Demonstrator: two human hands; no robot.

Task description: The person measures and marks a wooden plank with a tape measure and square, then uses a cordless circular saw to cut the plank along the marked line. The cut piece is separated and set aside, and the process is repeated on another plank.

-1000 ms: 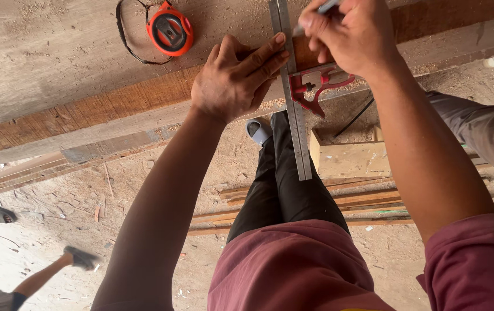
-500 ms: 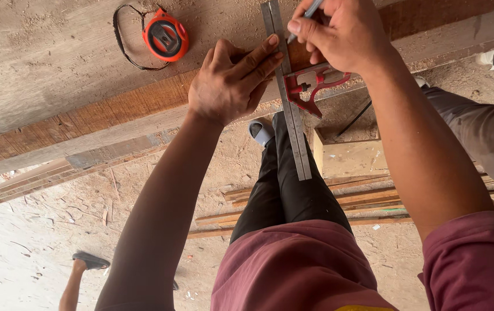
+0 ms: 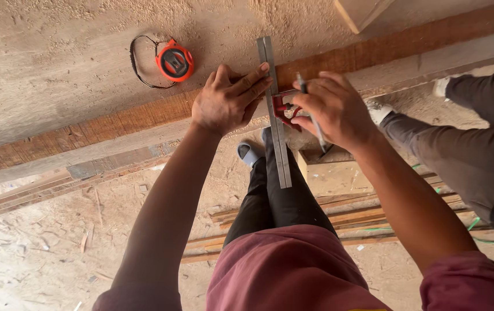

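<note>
Left hand (image 3: 227,103) presses the square (image 3: 274,109) flat on the plank (image 3: 114,124); right hand (image 3: 330,109) grips a pencil (image 3: 310,112): keep the stock tight against the edge.

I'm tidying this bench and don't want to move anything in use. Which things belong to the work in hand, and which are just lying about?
In use:
- combination square, pressed down by the left hand
- pencil in the right hand
- brown board under the square

Lying about:
- orange tape measure
- wood block at the top edge
- timber strips on the floor
</note>
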